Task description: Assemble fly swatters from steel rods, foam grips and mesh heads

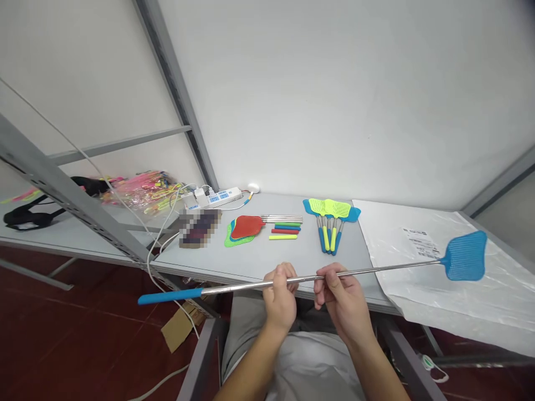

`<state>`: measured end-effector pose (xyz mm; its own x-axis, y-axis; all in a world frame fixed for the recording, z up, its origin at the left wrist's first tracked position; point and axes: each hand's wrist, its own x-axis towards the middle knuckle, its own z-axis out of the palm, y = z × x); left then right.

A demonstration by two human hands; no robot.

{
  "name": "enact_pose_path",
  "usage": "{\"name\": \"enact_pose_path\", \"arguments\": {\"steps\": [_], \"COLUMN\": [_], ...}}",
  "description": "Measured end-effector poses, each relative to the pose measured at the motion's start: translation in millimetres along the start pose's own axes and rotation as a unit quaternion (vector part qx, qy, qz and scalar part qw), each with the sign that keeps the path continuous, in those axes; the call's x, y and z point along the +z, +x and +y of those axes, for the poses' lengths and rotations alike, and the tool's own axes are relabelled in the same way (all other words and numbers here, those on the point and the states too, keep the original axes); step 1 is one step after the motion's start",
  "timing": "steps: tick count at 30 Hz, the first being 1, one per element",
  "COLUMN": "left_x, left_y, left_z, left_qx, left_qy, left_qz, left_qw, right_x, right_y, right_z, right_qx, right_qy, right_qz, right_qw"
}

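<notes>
A blue telescopic fly swatter (388, 269) is stretched out long across my front, its mesh head at the right and its blue handle at the left. My left hand (281, 298) wraps round the metal rod left of its middle. My right hand (343, 298) pinches the same rod a little farther right. Beyond my hands lie loose swatter heads in red (247, 227), blue and green, with metal rods (282, 219). Beside them are coloured handle sleeves (285, 231). Several shortened swatters (330, 223) with yellow and blue heads are fanned out to the right.
A white plastic sheet (401, 239) with a label covers the table's right side. At the back left stands a power strip (225, 196) with plugs and cables. Grey metal posts (83, 189) frame the left. Bagged colourful items (144, 192) lie on the neighbouring table.
</notes>
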<state>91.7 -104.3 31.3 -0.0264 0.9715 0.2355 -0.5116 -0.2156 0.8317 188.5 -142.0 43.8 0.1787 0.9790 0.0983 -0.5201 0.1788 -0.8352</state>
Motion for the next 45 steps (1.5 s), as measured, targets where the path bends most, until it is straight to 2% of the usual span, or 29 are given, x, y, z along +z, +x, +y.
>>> {"name": "enact_pose_path", "arguments": {"steps": [3,8,14,19,22,27,31,34,38,42,45], "left_x": [-6,-17,-21,-37,-36,-16,-4,-3,-6,-6,-6], "left_y": [8,28,39,53,53,37,26,26,30,30,34], "left_z": [10,37,50,61,62,49,35,29,28,33,40], "left_qx": [0.008,0.039,-0.001,0.044,0.029,0.022,-0.029,-0.037,-0.023,0.001,0.012], "left_qy": [-0.011,-0.045,-0.094,-0.107,-0.122,-0.103,-0.058,-0.029,-0.006,-0.004,-0.006], "left_qz": [0.027,0.099,0.124,0.18,0.171,0.164,0.089,0.062,0.083,0.109,0.107], "left_qw": [1.0,0.993,0.988,0.977,0.977,0.981,0.994,0.997,0.996,0.994,0.994], "right_x": [-3,-28,-41,-44,-46,-40,-31,-35,-48,-55,-60], "right_y": [-1,0,3,9,11,11,11,15,18,15,12], "right_z": [-7,-33,-45,-46,-45,-35,-22,-22,-37,-54,-64], "right_qx": [-0.013,-0.057,-0.045,-0.066,-0.074,-0.076,-0.046,-0.061,-0.109,-0.111,-0.137], "right_qy": [-0.006,-0.029,-0.045,-0.01,0.006,-0.042,-0.046,-0.008,0.038,0.066,0.072], "right_qz": [0.035,0.134,0.118,0.153,0.155,0.128,0.096,0.132,0.187,0.203,0.225], "right_qw": [0.999,0.989,0.991,0.986,0.985,0.988,0.993,0.989,0.976,0.971,0.962]}}
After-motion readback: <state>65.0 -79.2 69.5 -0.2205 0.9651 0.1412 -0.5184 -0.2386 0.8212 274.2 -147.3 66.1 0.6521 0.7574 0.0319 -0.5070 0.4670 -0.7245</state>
